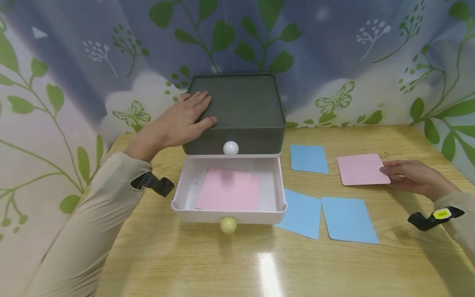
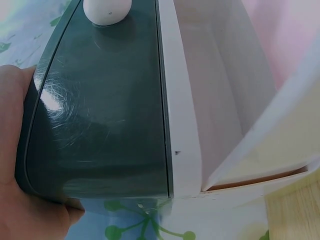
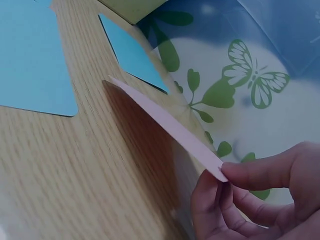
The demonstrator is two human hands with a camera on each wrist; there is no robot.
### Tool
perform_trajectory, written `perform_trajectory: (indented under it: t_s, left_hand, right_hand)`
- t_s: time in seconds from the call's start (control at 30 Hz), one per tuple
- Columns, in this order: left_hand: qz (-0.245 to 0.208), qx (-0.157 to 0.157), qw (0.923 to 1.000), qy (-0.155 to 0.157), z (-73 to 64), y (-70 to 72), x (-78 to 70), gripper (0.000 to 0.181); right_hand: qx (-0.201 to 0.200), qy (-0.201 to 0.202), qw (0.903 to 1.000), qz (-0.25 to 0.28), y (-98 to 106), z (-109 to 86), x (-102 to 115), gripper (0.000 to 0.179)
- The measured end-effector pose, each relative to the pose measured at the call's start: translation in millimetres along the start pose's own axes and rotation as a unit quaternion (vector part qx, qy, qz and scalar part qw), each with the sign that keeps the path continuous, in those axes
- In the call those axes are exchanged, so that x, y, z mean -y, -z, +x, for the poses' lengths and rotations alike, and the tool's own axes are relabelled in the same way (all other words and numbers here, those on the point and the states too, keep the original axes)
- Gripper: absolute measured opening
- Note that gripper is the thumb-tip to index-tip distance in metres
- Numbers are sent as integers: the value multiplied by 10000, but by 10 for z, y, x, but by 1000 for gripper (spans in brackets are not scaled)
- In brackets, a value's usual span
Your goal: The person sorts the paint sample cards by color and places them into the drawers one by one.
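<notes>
My left hand (image 1: 189, 117) rests on the left side of the dark green top of a small drawer box (image 1: 241, 103). Below that top, a white drawer (image 1: 182, 189) with a yellow round knob (image 1: 228, 225) stands pulled out. Pink cards (image 1: 226, 189) lie inside it, overlapping. On the right, my right hand (image 1: 415, 177) pinches the edge of another pink card (image 1: 363, 169) between thumb and fingers. In the right wrist view that card (image 3: 170, 125) is tilted, its held edge raised off the table and its far edge low near the wood.
Three blue cards lie on the wooden table (image 1: 208, 264): one at the back (image 1: 309, 159), one beside the drawer (image 1: 302, 214), partly behind it, and one to its right (image 1: 349, 218). A white knob (image 1: 231, 148) sits on the box's upper front. A leaf-patterned curtain (image 1: 334, 62) hangs behind.
</notes>
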State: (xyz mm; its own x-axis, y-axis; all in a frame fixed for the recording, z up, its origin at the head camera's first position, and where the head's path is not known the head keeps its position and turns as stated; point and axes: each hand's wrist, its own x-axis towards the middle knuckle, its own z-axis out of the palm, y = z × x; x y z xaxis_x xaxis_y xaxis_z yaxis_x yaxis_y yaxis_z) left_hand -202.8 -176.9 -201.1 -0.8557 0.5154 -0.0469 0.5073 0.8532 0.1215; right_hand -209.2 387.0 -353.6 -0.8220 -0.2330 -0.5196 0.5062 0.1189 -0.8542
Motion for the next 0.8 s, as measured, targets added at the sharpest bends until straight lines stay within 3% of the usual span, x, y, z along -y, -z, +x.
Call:
perform_trajectory:
  t_s: [0.07,0.4,0.8]
  left_hand:
    - [2,-3,10000,5,2,1,0,70]
    - [-18,27,10000,25,2,-6,-7,70]
    - [-12,7,10000,32,-7,-5,-7,70]
  right_hand:
    - [47,-1,9995,297,18,-10,-29,31]
    - [34,-35,9976,696,20,-101,-109,25]
    - [147,346,9986,372,-130,-193,-95,28]
